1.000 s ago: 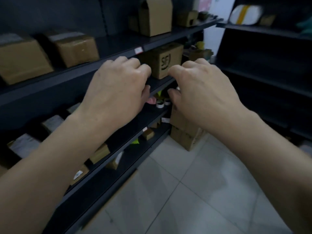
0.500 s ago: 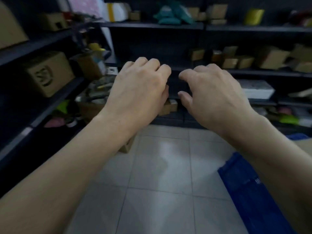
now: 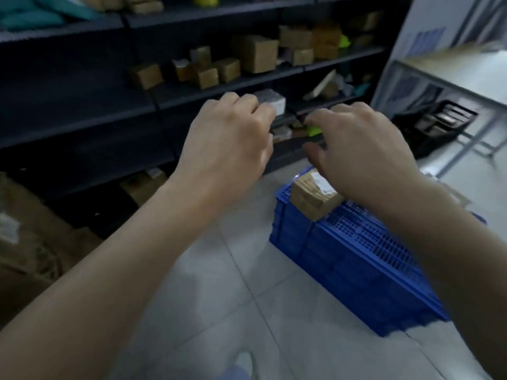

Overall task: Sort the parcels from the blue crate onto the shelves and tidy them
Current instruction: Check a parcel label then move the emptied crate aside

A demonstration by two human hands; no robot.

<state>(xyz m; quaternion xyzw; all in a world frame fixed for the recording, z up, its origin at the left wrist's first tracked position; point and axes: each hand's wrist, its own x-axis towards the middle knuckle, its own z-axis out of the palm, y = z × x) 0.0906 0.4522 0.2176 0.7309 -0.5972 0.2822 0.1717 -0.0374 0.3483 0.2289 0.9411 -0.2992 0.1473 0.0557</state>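
Bare tiled floor (image 3: 219,297) lay open between the dark shelves (image 3: 82,105) on my left and the one blue crate (image 3: 356,256) on my right. The crate's far corner sat near the shelves' bottom edge. Past it stood one black tray (image 3: 433,124). I counted one cardboard parcel (image 3: 312,196) in the crate, at that far corner, rising above the rim; my right forearm hid much of the inside. The boxes on the shelves were too blurred to count. My left hand (image 3: 227,144) and right hand (image 3: 359,149) hovered side by side, fingers loosely curled and holding nothing. The right was just over the parcel; I couldn't tell whether it touched.
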